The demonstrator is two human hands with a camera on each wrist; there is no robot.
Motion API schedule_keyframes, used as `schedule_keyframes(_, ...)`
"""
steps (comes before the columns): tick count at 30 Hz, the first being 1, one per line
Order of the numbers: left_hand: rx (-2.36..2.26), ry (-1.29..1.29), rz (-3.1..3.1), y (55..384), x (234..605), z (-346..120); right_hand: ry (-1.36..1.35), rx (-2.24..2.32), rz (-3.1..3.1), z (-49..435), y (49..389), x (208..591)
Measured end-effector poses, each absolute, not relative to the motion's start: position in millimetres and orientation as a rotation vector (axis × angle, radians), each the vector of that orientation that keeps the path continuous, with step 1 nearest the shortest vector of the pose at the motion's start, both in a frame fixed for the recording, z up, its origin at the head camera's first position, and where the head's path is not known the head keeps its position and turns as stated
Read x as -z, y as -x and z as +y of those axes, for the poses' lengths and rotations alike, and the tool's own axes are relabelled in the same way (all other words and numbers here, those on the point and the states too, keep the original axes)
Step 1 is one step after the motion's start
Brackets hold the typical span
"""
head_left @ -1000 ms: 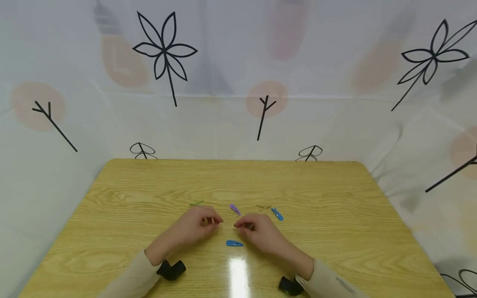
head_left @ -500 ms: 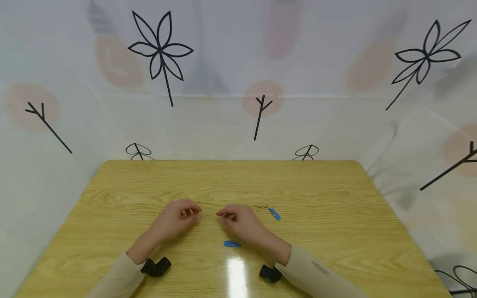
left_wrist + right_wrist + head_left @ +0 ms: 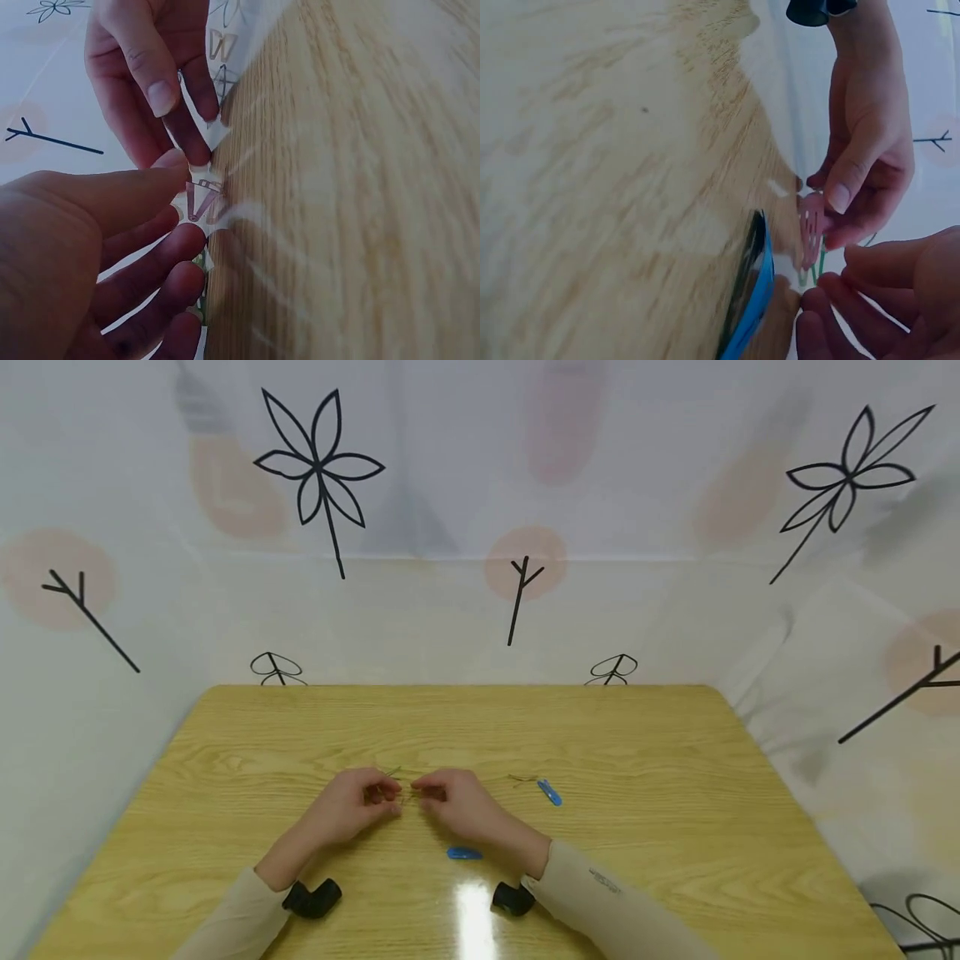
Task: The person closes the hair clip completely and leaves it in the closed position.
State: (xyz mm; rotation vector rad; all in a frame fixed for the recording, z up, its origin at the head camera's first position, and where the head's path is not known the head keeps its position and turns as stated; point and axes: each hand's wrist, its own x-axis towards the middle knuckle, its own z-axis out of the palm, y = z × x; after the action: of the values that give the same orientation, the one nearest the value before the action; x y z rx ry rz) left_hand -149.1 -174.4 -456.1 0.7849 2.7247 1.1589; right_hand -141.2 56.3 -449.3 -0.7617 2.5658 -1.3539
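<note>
My left hand (image 3: 345, 806) hovers low over the table's middle with relaxed fingers, its thumb apart from the other fingers. Facing it closely, my right hand (image 3: 461, 806) has loosely bent fingers and holds nothing visible. Between the fingertips a thin bobby pin (image 3: 407, 797) shows on the wood. A green bobby pin (image 3: 394, 771) lies just past the left fingers. In the right wrist view, a pinkish snap hair clip (image 3: 811, 225) appears beside the left thumb; contact cannot be told. The left wrist view shows a purplish V-shaped piece (image 3: 196, 201) near the left fingers.
One blue snap clip (image 3: 464, 853) lies in front of the right hand. Another blue clip (image 3: 550, 792) lies farther right, beside some thin bobby pins (image 3: 522, 779). The wooden table (image 3: 637, 743) meets patterned cloth at its back.
Both hands have shifted left, the right one farther, so the gap between them has narrowed. The purple clip, visible earlier between the hands, is now out of sight in the head view.
</note>
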Motion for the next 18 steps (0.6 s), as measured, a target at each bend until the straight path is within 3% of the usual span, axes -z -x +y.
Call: schedule_keyframes(18,-1.112,-0.795,2.709,149.8,459.6,-171.4,0.758,1.269,2.540,51.4,141.0,456.2)
